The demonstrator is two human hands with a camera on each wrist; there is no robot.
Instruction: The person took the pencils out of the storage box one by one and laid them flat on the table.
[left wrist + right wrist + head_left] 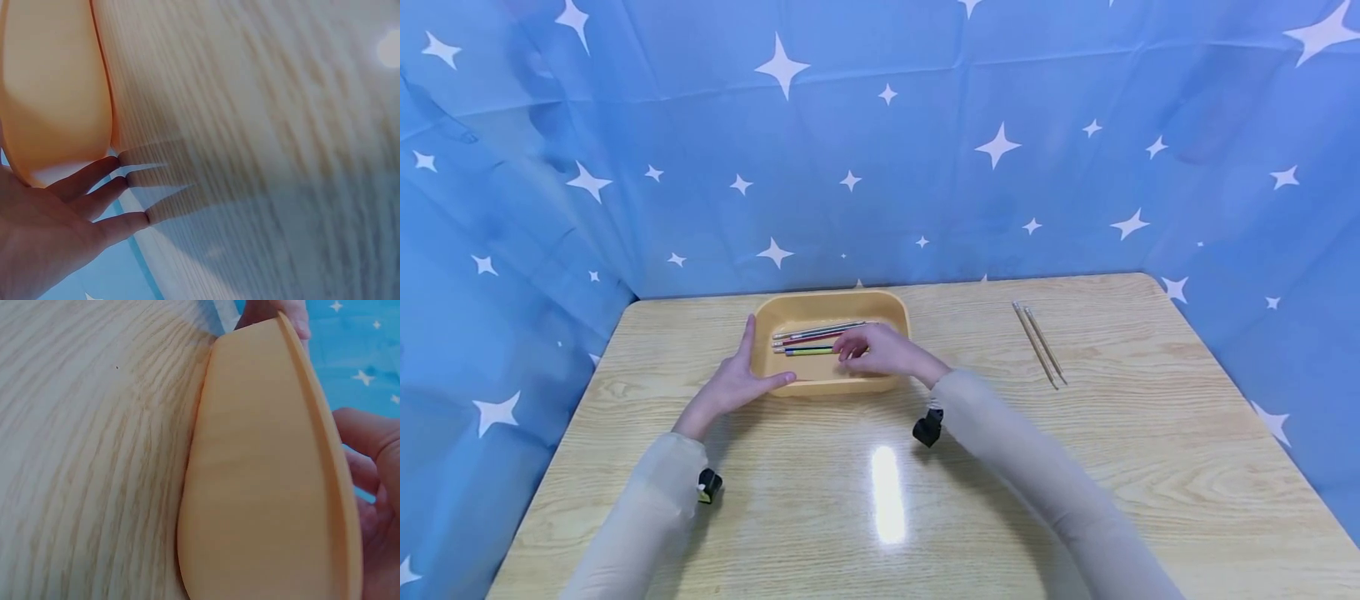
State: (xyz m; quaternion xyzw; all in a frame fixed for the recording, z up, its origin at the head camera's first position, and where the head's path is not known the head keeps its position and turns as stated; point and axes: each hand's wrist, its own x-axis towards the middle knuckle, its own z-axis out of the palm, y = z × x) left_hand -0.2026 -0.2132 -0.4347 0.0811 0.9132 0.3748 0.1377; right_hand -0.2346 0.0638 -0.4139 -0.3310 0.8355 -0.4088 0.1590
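A shallow orange-tan tray (827, 387) stands near the table's back edge. Inside lie several pencils (808, 352), roughly parallel, with dark, red and yellow-green barrels. My left hand (741, 379) spreads around the tray's front left corner, its thumb over the front rim. In the left wrist view, the straight fingers (100, 194) touch the tray's end from outside. Over the tray's right half is my right hand (876, 348), fingers bent down at the pencils and partly covering them. Behind the tray wall (262, 456), the right wrist view shows only part of those bent fingers; whether they pinch a pencil is hidden.
Two light wood-coloured pencils (1036, 346) lie side by side, slanting, on the table right of the tray. The wood-grain table (820, 492) has a bright reflection near its middle. A blue star-patterned curtain (865, 150) hangs behind and along both sides.
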